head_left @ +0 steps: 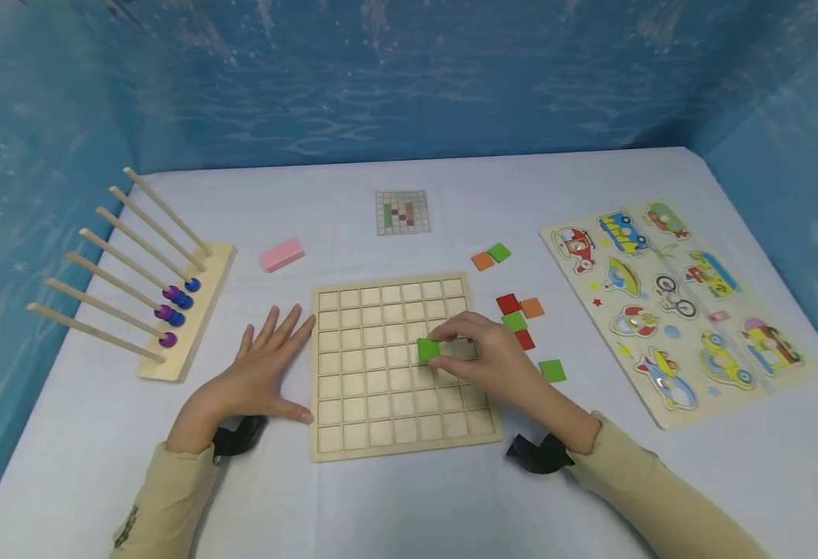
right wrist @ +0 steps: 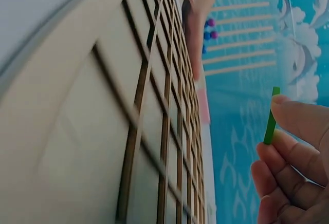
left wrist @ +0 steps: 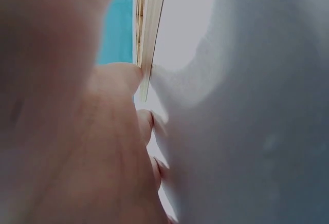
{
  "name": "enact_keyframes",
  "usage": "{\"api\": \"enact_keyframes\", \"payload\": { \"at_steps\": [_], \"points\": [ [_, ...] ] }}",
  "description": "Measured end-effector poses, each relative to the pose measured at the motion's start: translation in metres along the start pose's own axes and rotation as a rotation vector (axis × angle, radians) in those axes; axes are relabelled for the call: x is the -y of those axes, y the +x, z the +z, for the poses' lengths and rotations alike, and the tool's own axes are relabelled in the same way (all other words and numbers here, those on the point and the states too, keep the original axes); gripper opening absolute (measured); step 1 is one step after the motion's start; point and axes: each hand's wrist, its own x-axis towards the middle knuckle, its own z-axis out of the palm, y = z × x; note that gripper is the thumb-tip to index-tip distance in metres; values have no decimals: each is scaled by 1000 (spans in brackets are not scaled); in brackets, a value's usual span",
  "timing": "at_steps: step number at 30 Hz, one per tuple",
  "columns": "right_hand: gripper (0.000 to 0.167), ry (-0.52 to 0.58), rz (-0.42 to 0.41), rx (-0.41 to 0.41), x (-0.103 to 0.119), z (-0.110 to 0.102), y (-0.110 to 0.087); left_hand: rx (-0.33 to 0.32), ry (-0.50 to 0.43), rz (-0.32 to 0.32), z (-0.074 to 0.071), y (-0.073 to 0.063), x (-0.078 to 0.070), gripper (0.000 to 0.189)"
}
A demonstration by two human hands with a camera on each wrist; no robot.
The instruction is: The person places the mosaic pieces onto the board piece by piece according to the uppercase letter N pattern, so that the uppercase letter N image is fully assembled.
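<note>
Between thumb and fingertips, my right hand [head_left: 489, 357] pinches a green square tile [head_left: 428, 350] over the wooden grid board [head_left: 319, 458]. The right wrist view shows the same tile [right wrist: 271, 116] edge-on, held above the board's surface. My left hand [head_left: 255, 373] lies with fingers spread on the white table, its thumb and index fingertips right at the board's left edge. In the left wrist view the palm [left wrist: 97, 147] fills much of the picture, beside the board's side [left wrist: 154, 18]. The board's visible cells hold no tiles; my right hand hides some cells.
Loose red, orange and green tiles [head_left: 508, 303] lie right of the board. A small pattern card [head_left: 403, 213] is behind it, with a pink block [head_left: 282, 255] to its left. A peg stand with beads [head_left: 188, 310] stands left; a vehicle puzzle board [head_left: 660, 310] lies right.
</note>
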Motion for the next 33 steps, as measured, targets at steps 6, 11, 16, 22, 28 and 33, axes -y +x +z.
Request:
{"api": "enact_keyframes", "payload": {
  "at_steps": [6, 11, 16, 22, 28, 33],
  "points": [
    [28, 61, 25, 102, 21, 34, 8, 10, -7, -17, 3, -4, 2, 132],
    [25, 35, 80, 198, 36, 59, 11, 19, -23, -32, 4, -5, 1, 132],
    [21, -25, 59, 260, 38, 75, 8, 11, -22, -27, 3, -4, 0, 131],
    [21, -66, 31, 288, 38, 84, 5, 1, -16, -21, 2, -4, -1, 130],
    [22, -163, -1, 305, 39, 89, 3, 6, -10, -24, 0, -3, -2, 130],
    [24, -212, -24, 297, 38, 90, 2, 7, -6, -22, -1, -1, -3, 130]
  ]
}}
